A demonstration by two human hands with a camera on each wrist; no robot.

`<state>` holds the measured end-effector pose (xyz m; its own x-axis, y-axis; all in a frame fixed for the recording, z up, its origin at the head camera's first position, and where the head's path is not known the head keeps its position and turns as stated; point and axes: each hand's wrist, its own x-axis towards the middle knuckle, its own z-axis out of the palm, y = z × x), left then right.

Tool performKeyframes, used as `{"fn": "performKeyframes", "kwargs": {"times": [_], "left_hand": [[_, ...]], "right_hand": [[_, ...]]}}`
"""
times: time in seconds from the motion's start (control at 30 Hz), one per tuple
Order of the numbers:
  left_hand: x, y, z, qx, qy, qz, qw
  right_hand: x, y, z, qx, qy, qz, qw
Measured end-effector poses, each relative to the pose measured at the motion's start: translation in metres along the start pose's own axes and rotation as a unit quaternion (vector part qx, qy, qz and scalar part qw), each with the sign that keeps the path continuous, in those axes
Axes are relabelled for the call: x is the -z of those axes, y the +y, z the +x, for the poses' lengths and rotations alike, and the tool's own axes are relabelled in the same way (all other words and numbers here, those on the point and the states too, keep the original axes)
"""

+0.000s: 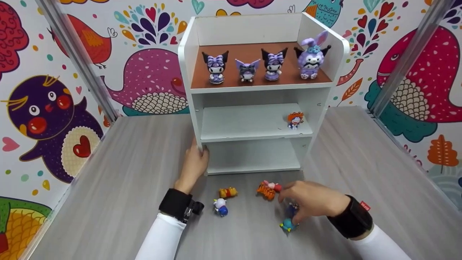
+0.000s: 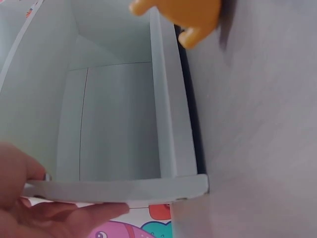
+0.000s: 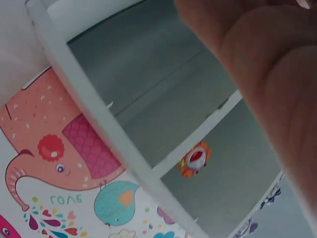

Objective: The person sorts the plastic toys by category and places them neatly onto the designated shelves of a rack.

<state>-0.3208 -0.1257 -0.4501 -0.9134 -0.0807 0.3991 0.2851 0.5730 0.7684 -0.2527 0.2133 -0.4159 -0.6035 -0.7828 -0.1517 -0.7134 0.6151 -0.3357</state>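
My left hand (image 1: 195, 163) grips the lower left side panel of a small white shelf (image 1: 254, 139); in the left wrist view the thumb lies inside the panel (image 2: 124, 190) and the fingers outside. Above the table, my right hand (image 1: 316, 198) reaches down over a dark blue figurine (image 1: 292, 208) and a teal figurine (image 1: 288, 225), its thumb and fingertips apart. Near its fingertips lie an orange striped tiger figurine (image 1: 266, 191) and a pink-and-red figurine (image 1: 275, 186). The right wrist view hides the fingertips' work.
A yellow bear figurine (image 1: 227, 192) and a white-and-blue figurine (image 1: 221, 207) lie before the shelf. An orange-haired figurine (image 1: 295, 120) stands on the middle shelf. Several purple figurines, one a long-eared rabbit (image 1: 310, 59), line the brown top. Patterned walls (image 1: 151, 79) surround the table (image 1: 144, 151).
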Motion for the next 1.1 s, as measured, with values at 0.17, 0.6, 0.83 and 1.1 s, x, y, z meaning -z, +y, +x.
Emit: {"fn": "performKeyframes", "kwargs": {"times": [0.17, 0.6, 0.83, 1.1], "left_hand": [[0.001, 0.001, 0.0, 0.006, 0.0, 0.0, 1.0], [0.0, 0.001, -0.001, 0.002, 0.007, 0.007, 0.9999], [0.001, 0.001, -0.002, -0.009, 0.004, 0.014, 0.9999], [0.001, 0.003, 0.0, -0.002, 0.003, 0.017, 0.9998]], "right_hand": [[-0.01, -0.005, 0.006, 0.018, -0.019, -0.001, 1.0], [-0.016, -0.009, 0.015, 0.066, 0.007, -0.043, 0.997], [-0.006, -0.007, 0.016, 0.084, 0.115, -0.005, 0.99], [-0.001, -0.005, 0.015, 0.09, 0.196, 0.104, 0.971]]}}
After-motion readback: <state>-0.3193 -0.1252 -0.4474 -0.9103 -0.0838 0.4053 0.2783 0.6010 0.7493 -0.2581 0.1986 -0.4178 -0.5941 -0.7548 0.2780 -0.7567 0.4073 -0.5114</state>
